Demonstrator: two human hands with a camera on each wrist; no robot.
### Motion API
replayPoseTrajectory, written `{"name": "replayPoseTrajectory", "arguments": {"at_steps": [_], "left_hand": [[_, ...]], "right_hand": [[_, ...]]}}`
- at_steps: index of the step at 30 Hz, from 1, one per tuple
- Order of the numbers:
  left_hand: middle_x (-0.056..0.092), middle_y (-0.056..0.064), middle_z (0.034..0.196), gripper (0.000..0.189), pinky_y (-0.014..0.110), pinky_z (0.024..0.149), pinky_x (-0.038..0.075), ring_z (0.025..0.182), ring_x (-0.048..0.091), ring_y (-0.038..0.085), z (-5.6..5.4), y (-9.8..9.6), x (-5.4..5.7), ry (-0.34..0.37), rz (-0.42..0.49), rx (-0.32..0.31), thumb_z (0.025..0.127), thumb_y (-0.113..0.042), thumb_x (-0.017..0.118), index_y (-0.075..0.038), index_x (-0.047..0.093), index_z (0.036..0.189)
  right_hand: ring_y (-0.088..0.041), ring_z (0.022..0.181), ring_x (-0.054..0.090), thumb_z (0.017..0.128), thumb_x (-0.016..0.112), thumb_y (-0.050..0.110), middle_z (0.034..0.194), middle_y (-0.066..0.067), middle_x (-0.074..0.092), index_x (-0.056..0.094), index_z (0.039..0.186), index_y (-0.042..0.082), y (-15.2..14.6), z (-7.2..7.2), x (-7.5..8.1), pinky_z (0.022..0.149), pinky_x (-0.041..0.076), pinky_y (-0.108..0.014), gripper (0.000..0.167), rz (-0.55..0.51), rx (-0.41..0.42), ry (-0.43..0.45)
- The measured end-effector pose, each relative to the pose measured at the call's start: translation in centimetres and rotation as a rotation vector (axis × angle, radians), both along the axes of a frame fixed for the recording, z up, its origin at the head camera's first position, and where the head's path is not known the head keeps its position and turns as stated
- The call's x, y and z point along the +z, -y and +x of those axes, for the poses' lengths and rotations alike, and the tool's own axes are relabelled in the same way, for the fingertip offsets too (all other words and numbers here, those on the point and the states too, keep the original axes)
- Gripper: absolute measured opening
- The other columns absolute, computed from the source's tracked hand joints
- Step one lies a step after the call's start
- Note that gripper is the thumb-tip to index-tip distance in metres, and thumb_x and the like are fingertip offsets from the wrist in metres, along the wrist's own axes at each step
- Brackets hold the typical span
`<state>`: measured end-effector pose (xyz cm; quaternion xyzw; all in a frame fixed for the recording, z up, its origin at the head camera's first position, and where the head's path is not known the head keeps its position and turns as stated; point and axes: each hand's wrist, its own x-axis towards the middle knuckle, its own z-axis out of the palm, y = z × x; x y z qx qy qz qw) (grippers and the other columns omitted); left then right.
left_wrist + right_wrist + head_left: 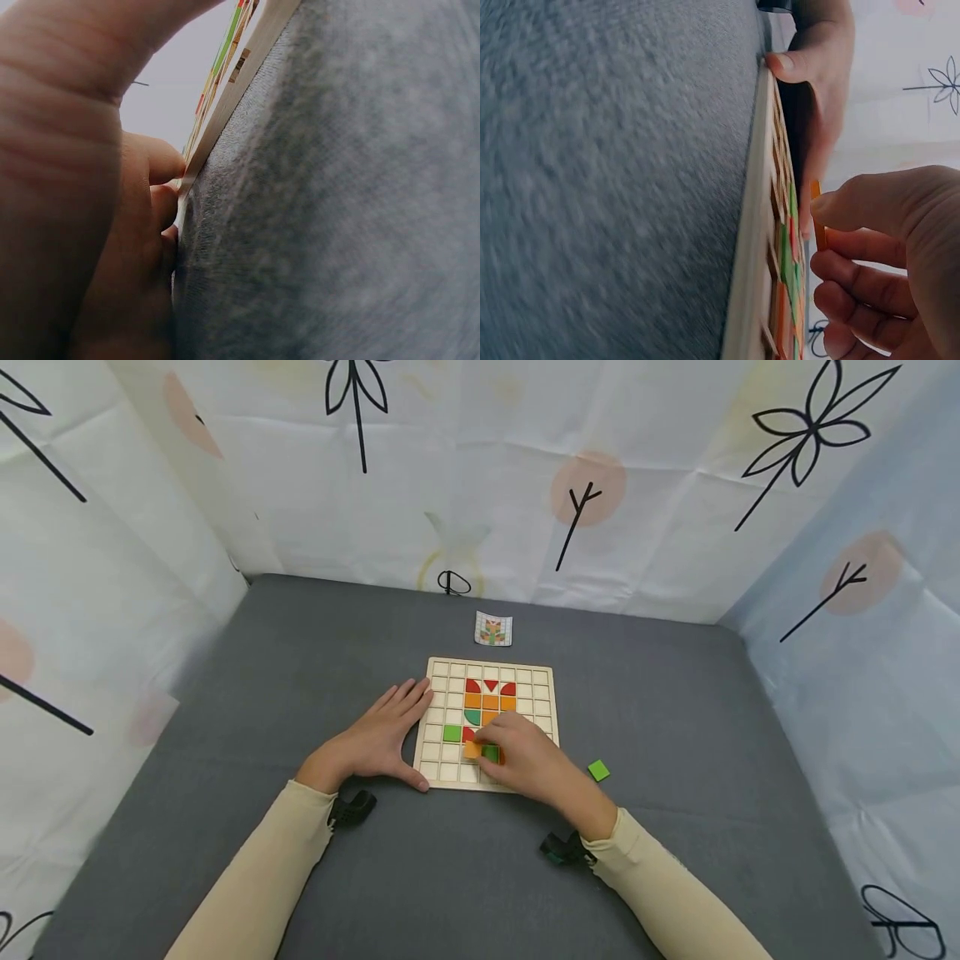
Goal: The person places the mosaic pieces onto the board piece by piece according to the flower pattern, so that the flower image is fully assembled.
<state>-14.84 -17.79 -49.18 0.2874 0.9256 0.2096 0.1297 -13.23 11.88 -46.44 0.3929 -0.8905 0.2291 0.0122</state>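
A wooden grid board (438, 772) lies on the grey cloth, partly filled with red, orange and green tiles. My left hand (386, 731) rests at its left edge, fingers spread, with the thumb near the lower left corner. Above the lower middle cells, my right hand (525, 756) pinches an orange tile (472, 750) between thumb and fingers. In the right wrist view that orange tile (820, 217) stands on edge, apart from the board. A bright green tile (452, 733) sits in the board left of it. The right hand hides some right-hand cells.
A loose green tile (598, 770) lies on the cloth right of the board. Behind the board is a small pattern card (492, 629) with a coloured design. Patterned white curtains (660, 527) enclose the grey table (675, 710) at the back and sides.
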Motion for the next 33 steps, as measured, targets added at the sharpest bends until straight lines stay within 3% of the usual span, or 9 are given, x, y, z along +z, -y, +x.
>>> {"name": "replayPoseTrajectory", "arguments": {"at_steps": [13,22,33], "left_hand": [[0.0,0.012,0.182,0.151,0.053,0.133,0.0,0.166,-0.003,0.035,-0.15,0.05,-0.18,-0.008,0.003,-0.005,0.069,-0.078,0.089,-0.003,0.011,0.174],[0.001,0.013,0.181,0.151,0.052,0.133,0.0,0.166,-0.002,0.035,-0.1,0.05,-0.17,-0.007,0.005,-0.003,0.069,-0.077,0.09,-0.002,0.012,0.174],[0.001,0.012,0.182,0.151,0.052,0.133,0.0,0.166,-0.003,0.034,-0.2,0.03,-0.32,-0.009,-0.008,0.001,0.068,-0.08,0.088,-0.003,0.011,0.174]], "right_hand": [[-0.022,0.095,0.061,0.091,0.085,0.01,0.101,-0.004,0.069,0.081,0.107,0.006,0.58,0.16,-0.52,0.087,0.057,-0.036,0.017,0.001,0.025,-0.078],[-0.023,0.098,0.062,0.09,0.087,0.012,0.105,-0.004,0.07,0.081,0.109,0.005,0.37,0.14,-0.7,0.089,0.057,-0.037,0.02,-0.003,0.035,-0.09],[-0.022,0.098,0.063,0.092,0.088,0.015,0.105,-0.003,0.072,0.082,0.111,0.007,-0.22,0.32,0.16,0.087,0.057,-0.036,0.022,0.009,0.023,-0.075]]}}
